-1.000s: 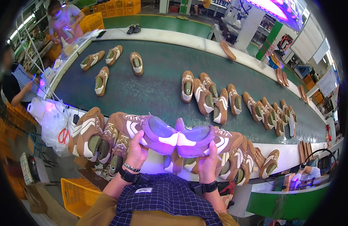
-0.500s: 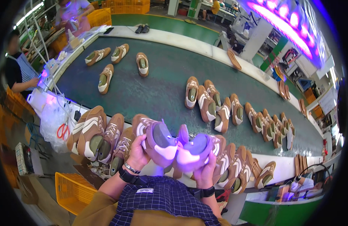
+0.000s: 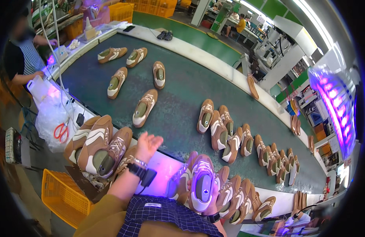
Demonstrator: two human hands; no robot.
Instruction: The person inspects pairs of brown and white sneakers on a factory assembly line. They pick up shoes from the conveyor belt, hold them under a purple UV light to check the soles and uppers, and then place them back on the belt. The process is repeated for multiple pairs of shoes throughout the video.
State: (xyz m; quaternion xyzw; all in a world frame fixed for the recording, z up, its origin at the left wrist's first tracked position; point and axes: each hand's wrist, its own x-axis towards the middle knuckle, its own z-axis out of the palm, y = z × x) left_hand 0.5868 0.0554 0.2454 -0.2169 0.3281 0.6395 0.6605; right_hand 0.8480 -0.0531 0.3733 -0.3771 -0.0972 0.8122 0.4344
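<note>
My left hand [image 3: 148,144] is empty, its fingers spread above the near edge of the conveyor belt [image 3: 170,98]. Just beyond it a brown sneaker [image 3: 150,102] with white stripes lies on the belt. My right hand [image 3: 215,197] grips another brown sneaker [image 3: 202,170], heel toward me, lit purple; a green insert fills its opening. To the right along the near ledge stand several similar sneakers [image 3: 230,191]. A cluster of large-looking sneakers [image 3: 96,140] sits left of my left wrist. Farther out, more sneakers [image 3: 158,75] rest on the belt's left part.
Red scissors [image 3: 61,132] lie on a clear plastic bag [image 3: 52,118] at left. A yellow crate [image 3: 66,197] stands below. A purple lamp [image 3: 334,106] hangs at right. Rows of sneakers [image 3: 232,144] occupy the belt's right side. A co-worker [image 3: 26,59] sits at far left.
One sneaker now lies on the belt beyond my left hand, which has let go. My right hand keeps the other shoe, now lower and nearer me. The view has shifted.
</note>
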